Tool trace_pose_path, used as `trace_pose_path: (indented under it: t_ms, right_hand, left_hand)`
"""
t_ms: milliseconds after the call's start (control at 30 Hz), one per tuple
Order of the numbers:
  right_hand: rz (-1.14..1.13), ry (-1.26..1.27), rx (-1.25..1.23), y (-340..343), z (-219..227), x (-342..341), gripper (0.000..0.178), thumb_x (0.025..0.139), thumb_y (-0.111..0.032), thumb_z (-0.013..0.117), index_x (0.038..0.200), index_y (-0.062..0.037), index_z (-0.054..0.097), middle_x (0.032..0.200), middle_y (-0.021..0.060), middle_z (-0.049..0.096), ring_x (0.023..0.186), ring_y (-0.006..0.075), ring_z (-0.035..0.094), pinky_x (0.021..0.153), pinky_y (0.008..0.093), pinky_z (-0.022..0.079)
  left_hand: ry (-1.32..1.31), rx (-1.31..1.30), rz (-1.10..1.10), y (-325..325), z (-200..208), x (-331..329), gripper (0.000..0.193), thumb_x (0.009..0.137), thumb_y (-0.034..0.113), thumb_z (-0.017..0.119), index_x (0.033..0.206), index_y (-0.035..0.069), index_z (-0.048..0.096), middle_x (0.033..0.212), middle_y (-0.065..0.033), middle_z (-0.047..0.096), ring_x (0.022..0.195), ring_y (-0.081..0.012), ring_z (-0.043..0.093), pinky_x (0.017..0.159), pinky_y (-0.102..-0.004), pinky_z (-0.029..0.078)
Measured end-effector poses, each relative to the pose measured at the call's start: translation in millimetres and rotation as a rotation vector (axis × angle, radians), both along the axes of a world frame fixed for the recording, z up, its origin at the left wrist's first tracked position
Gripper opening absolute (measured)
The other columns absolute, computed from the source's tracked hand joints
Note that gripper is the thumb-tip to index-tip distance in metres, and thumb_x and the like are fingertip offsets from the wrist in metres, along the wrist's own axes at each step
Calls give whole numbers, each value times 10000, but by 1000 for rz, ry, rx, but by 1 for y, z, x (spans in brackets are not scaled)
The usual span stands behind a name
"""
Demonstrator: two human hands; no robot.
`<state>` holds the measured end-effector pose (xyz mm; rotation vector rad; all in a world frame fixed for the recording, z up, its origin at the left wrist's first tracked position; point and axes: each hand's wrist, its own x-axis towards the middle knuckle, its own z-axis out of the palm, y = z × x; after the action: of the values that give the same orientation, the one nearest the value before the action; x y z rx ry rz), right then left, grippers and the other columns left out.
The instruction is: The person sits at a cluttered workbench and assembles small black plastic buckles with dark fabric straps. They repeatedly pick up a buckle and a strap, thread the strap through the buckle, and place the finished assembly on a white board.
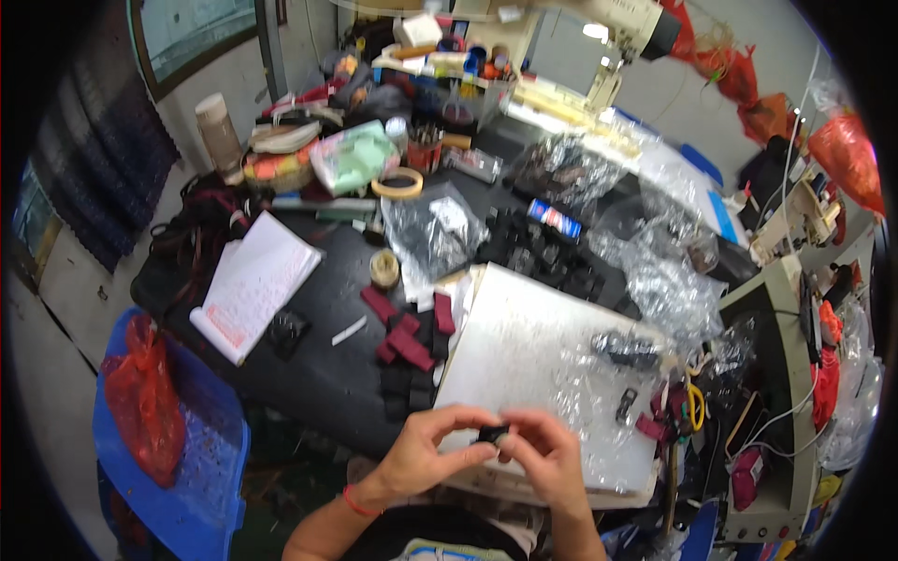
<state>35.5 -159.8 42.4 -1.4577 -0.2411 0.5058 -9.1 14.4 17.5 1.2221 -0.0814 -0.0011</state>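
Both my hands meet over the front edge of a white board (pixel 524 346). Pinched between the fingertips of my left hand (pixel 426 455) and my right hand (pixel 550 458) is a small black piece (pixel 492 434); its exact kind is too small to make out. A black plastic buckle (pixel 627 404) lies on the board to the right of my hands, below a clear bag with dark contents (pixel 625 350). Left of the board, folded maroon strap pieces (pixel 408 342) rest on the dark table, with black strap pieces (pixel 397 391) just nearer to me.
Yellow-handled scissors (pixel 695 407) sit at the board's right edge. A heap of black pieces (pixel 535 251) and clear plastic bags (pixel 655 271) lie beyond it. An open notepad (pixel 257 285), a tape roll (pixel 398 183) and a blue bin (pixel 210 458) are to the left.
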Motion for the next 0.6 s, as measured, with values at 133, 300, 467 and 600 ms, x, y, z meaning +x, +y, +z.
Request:
trace_pose_path:
  t_ms: [133, 300, 467, 600]
  right_hand:
    - [-77, -123, -112, 1, -5, -1, 146, 823, -20, 668, 963, 5, 632, 885, 50, 576, 735, 91, 559, 649, 209, 458]
    - [-50, -474, -234, -3, -5, 9, 134, 778, -20, 700, 895, -12, 635, 938, 83, 533, 811, 130, 540, 713, 225, 437]
    - [54, -298, 89, -10, 1, 12, 153, 794, 0, 661, 946, -1, 646, 1041, 107, 544, 880, 151, 558, 759, 236, 448]
    - [-114, -208, 19, -6, -4, 1, 153, 834, 20, 611, 982, 13, 649, 1036, 111, 565, 852, 138, 578, 732, 242, 474]
  left_hand:
    - [-48, 252, 66, 0, 5, 4, 273, 792, 30, 692, 1061, 15, 650, 977, -96, 685, 928, -134, 629, 845, -256, 469]
    - [67, 192, 87, -4, 12, -1, 421, 838, 12, 638, 1241, 2, 514, 1054, -127, 653, 1031, -160, 587, 901, -274, 447]
    - [288, -137, -377, 17, 21, 10, 312, 941, 100, 517, 1224, -29, 502, 1107, -104, 608, 991, -123, 573, 826, -260, 475]
    - [376, -148, -375, 10, 9, 9, 265, 922, 130, 576, 1144, -14, 561, 955, -23, 621, 799, -58, 581, 707, -211, 488]
